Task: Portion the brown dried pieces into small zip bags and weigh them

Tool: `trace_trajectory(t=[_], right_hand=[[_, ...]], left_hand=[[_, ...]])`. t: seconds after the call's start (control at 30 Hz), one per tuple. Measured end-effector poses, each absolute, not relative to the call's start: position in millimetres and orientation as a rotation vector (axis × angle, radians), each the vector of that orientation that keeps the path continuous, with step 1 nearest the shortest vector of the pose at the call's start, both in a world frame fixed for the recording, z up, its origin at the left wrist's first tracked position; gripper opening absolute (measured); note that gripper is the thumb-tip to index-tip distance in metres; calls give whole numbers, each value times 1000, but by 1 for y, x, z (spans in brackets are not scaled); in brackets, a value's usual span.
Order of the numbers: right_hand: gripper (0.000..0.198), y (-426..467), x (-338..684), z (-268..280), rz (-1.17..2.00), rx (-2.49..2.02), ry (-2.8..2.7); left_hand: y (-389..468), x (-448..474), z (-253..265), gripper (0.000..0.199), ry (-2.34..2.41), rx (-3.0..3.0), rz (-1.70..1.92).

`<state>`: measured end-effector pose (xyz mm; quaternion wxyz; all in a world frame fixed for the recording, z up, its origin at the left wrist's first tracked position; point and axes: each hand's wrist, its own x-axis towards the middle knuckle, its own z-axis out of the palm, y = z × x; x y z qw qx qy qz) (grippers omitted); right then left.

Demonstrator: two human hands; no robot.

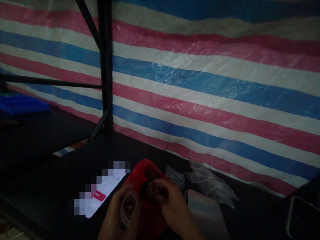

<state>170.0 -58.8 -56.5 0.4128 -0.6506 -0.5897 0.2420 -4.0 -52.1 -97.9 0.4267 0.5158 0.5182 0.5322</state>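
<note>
My left hand (118, 211) is closed around a small clear plastic bag (129, 208), whose mouth gapes open. Small brownish pieces lie inside it, too dim to name. Beside it, my right hand (175, 203) reaches into the opening of a red plastic bag (143, 166). Its thumb and fingers are curled together among small, dull gold-brown pieces (150, 188). What the fingertips hold is hard to make out in the low light.
A lit phone (107, 190) lies left of the red bag. Clear plastic bags (212, 181) and a flat greyish plate-like object (205, 213) lie to the right. A black frame post (106, 66) rises behind, before a striped sheet (212, 83). A blue tray (25, 105) sits far left.
</note>
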Motion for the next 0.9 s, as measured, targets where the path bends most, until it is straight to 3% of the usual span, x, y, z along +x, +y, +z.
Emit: trace_trajectory(t=[0.23, 0.5, 0.9], right_hand=[[51, -61, 184, -49, 687, -1410, -1414], [58, -71, 182, -38, 260, -1775, -1770], [67, -74, 172, -41, 285, -1851, -1900]], left_hand=[[-46, 10, -86, 48, 1196, 1318, 1315], [-38, 20, -78, 51, 1269, 1389, 1352], [-44, 11, -66, 46, 1212, 1275, 1510]])
